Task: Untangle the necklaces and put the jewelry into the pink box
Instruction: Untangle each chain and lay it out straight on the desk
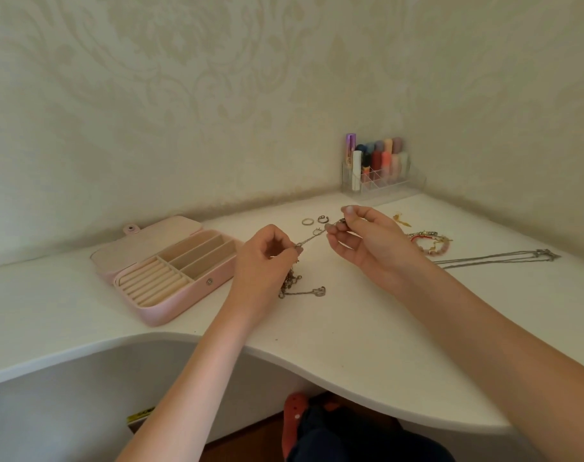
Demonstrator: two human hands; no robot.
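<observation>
You pinch the thin chain (312,237) tight in your left hand (267,258) and right hand (367,238), just right of the open pink box (170,275); it looks light, floppy and slippery, so hold near the knot (289,281).

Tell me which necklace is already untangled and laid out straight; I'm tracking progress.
The long silver necklace at the far right of the table, untouched. The other chain is stretched between left hand and right hand.

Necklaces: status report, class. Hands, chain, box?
Left hand and right hand pinch one chain, stretched between them. Tangle below. Pink box open, no jewelry visible.
</observation>
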